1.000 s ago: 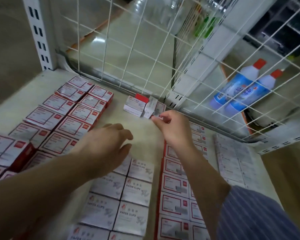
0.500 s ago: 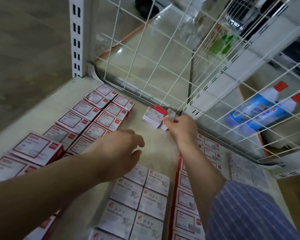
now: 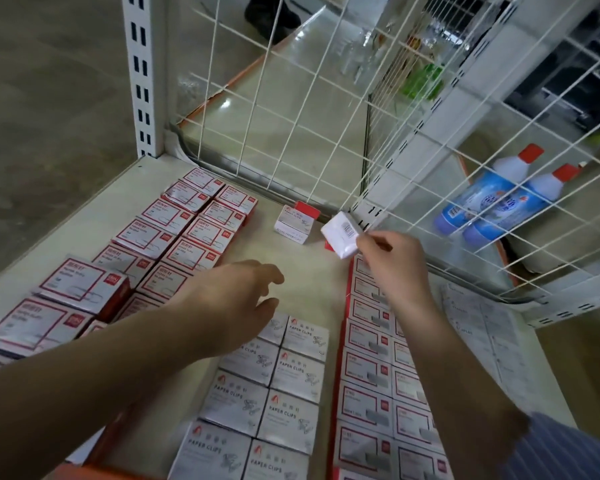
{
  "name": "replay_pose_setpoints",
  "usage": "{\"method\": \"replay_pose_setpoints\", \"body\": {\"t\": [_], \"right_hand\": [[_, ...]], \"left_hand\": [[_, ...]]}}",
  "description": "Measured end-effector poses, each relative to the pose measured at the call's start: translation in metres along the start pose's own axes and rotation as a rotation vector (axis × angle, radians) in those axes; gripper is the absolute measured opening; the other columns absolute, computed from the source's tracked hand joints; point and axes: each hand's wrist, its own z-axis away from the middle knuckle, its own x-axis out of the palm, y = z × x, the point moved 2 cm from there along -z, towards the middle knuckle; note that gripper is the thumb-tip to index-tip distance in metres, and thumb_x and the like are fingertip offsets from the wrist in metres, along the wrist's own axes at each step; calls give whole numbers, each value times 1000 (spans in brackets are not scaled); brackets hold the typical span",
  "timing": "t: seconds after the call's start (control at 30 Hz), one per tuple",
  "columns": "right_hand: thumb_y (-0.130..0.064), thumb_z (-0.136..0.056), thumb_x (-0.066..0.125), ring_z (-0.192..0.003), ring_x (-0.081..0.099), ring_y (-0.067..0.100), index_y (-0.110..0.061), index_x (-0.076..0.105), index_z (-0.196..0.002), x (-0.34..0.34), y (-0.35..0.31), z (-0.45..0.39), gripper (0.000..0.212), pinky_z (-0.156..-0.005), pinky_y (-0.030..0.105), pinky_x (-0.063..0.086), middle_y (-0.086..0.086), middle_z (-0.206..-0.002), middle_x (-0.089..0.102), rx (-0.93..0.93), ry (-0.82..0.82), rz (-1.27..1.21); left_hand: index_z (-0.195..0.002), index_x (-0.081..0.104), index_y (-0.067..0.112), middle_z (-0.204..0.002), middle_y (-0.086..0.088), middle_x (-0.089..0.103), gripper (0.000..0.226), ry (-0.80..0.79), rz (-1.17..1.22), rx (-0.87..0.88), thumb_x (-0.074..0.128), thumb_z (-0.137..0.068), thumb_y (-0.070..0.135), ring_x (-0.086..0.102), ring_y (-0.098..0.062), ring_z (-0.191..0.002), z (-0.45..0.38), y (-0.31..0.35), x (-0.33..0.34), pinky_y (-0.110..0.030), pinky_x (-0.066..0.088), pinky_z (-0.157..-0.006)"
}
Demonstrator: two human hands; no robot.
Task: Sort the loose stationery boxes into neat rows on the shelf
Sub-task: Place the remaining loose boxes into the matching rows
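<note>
- The red-bordered boxes (image 3: 174, 233) on the left of the shelf (image 3: 305, 278) lie two across in a row of about a dozen. Two bigger ones at the near end sit raised and skewed, and they are the likeliest to slide or be knocked off the front edge.
- The left hand (image 3: 232, 303) hovers over the bare middle strip with fingers loosely spread and nothing in them. If it sweeps sideways it could nudge the left row or the paper-clip boxes (image 3: 274, 393) below it. Those boxes lie two across; about ten show before the frame cuts them off.
- One loose box (image 3: 297, 222) stands tilted near the back mesh, apart from every row. Reaching past it could tip it over.
- The right hand (image 3: 392, 261) pinches a white box (image 3: 342, 233) by one corner between thumb and fingertips, lifted just off the shelf. So thin a hold could let it twist and drop onto the red-edged boxes (image 3: 371, 372) beneath. Something red lies just behind it; I cannot tell whether that is another box.
- A pale row at the far right is too blurred to count.
- Two blue bottles (image 3: 492, 202) lie behind the mesh.
</note>
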Motion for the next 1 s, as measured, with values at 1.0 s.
{"method": "replay_pose_setpoints", "body": {"t": [1.0], "right_hand": [[-26, -82, 55, -89, 49, 5, -8, 66, -107, 14, -7, 110, 33, -81, 9, 37, 1, -96, 60, -667, 0, 224]], "left_hand": [[-70, 61, 11, -72, -3, 67, 39, 95, 290, -347, 44, -96, 35, 55, -12, -54, 7, 11, 6, -21, 44, -49]]}}
